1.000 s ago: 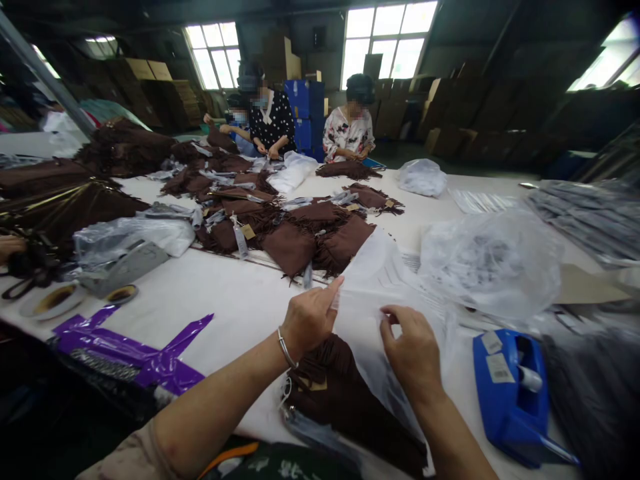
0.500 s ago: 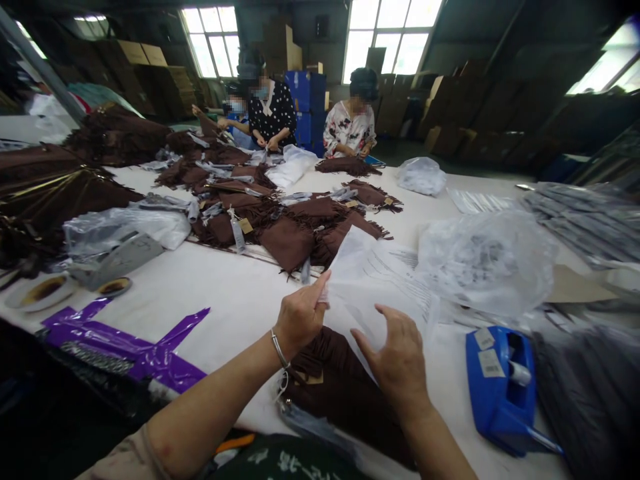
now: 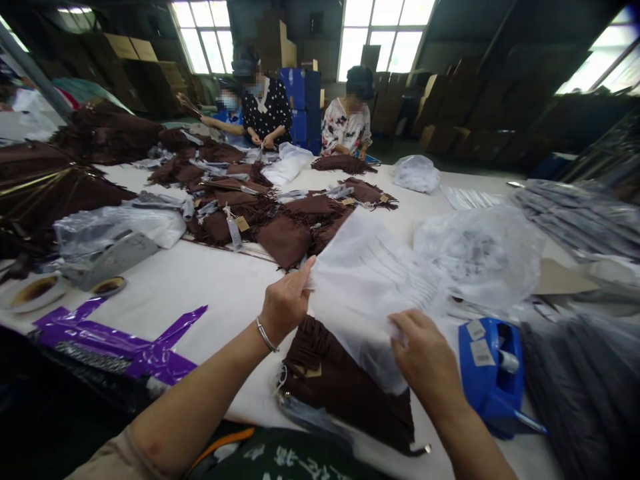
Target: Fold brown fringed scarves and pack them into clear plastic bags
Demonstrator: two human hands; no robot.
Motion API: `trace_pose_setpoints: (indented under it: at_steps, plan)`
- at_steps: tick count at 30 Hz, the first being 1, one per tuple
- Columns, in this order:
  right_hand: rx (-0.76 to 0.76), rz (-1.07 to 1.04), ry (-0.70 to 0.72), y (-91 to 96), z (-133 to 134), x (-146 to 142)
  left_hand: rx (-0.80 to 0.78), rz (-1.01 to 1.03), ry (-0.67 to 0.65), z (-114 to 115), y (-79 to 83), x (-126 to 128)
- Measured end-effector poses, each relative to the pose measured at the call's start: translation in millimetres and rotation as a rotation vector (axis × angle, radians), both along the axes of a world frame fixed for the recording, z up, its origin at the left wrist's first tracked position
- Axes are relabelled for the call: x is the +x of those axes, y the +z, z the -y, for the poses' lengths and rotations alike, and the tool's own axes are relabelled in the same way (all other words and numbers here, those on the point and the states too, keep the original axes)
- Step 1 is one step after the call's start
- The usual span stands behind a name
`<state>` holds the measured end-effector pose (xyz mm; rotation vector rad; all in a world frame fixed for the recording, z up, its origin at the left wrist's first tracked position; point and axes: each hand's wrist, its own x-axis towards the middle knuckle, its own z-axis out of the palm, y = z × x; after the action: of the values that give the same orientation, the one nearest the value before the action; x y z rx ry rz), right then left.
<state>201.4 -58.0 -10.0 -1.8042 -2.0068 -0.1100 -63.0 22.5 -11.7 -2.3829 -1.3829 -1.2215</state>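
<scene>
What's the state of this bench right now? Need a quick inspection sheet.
Surface: long white-covered work table.
Job's things: translucent plastic bag, held up above a brown fringed suede piece.
Clutter: crumpled clear plastic bag, blue tape dispenser, purple foil wrapper, more fringed pieces.
Hands: left hand pinches the bag's edge; right hand is on its lower part.
Cables: nothing seen.
Surroundings: three co-workers across the table, stacked cardboard boxes, blue boxes.

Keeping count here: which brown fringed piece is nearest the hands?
The piece on the white table right below the left hand and right hand, partly under the translucent sheet; the other brown fringed pieces lie farther in a heap.
</scene>
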Motion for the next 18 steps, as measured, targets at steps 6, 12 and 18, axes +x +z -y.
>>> trace_pose_setpoints:
  at_steps: [6,12,18]
  plan:
    - [0.253,-0.274,-0.307,-6.3,11,71,-0.015,0.16,0.009,-7,-4.4,-13]
    - [0.139,-1.495,-0.457,-84.4,3,65,-1.029,0.921,-0.005,-25,-60.4,18]
    - [0.045,-1.59,-0.187,-128.6,-19,86,-1.529,1.118,-0.267,-77,-95.6,68]
